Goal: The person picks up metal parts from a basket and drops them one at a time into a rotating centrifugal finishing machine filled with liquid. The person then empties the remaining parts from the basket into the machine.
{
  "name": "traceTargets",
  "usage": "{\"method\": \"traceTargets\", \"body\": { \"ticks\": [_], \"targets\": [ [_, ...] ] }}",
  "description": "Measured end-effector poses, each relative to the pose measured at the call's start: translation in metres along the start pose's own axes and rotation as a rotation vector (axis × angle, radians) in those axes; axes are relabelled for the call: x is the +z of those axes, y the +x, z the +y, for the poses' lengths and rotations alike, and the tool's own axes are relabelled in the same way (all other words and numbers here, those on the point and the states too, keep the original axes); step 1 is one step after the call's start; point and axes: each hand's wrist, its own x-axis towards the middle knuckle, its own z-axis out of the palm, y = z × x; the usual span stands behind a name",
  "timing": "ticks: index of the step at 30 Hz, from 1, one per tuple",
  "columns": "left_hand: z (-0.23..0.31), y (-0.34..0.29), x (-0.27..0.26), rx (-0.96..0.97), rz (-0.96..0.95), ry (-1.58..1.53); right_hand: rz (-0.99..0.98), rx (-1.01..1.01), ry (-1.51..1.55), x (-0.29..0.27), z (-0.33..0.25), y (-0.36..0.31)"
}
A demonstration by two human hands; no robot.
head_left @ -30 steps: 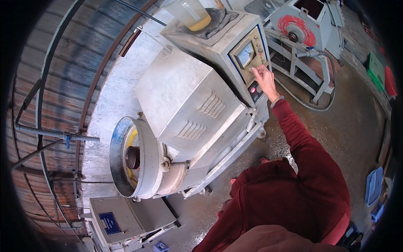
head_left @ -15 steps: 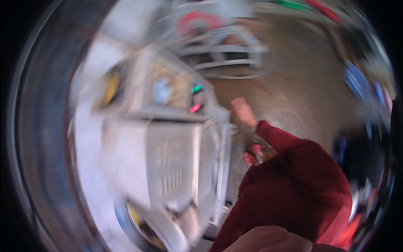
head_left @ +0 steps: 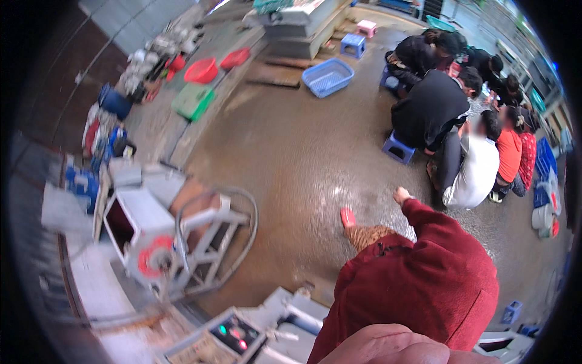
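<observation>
Gone from the control panel (head_left: pixel 233 333), where it was a second ago, the right hand (head_left: pixel 401 195) now hangs over the wet floor (head_left: pixel 285 182), and the view has swung round with the person. Its arm, in a maroon sleeve (head_left: pixel 451 249), reaches forward and bends so that the forearm points toward 11 o'clock. Fingers look curled inward, but the hand is too small to tell how far closed it is or whether it holds anything. The left hand is out of view, so its state cannot be told. From the right hand, the panel lies well apart at 8 o'clock, a red slipper (head_left: pixel 347 217) nearer at 8, a blue stool (head_left: pixel 398 150) at 12, and a seated person in white (head_left: pixel 476 170) at 2.
</observation>
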Motion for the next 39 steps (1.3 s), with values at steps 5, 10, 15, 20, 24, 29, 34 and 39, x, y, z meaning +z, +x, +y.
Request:
{"method": "traceTargets", "body": {
  "ticks": [5,10,15,20,24,29,34,39],
  "targets": [
    [0.136,0.054,0.107,0.004,-0.103,0.131,-0.076,0.393,-0.006,-0.065,0.037,0.04],
    [0.253,0.098,0.192,-0.051,-0.092,0.174,0.186,0.284,0.603,-0.139,0.004,0.137],
    [0.436,0.151,0.29,0.026,-0.033,0.147,0.182,0.606,1.671,-0.196,-0.021,0.295],
    [0.68,0.187,0.452,0.345,-0.184,0.211,0.278,0.8,1.587,-0.174,0.01,0.435],
    [0.85,0.175,0.628,0.837,-0.319,0.467,0.191,0.317,0.088,-0.146,0.045,0.452],
    [1.003,0.117,0.883,0.593,-0.856,0.419,0.323,1.057,1.901,-0.208,0.026,0.427],
    [1.083,0.06,1.107,0.322,-1.208,0.149,0.557,0.828,2.128,-0.363,-0.009,0.499],
    [1.111,0.016,1.263,0.257,-1.123,0.279,0.386,0.784,1.893,-0.509,0.016,0.68]
  ]
}}
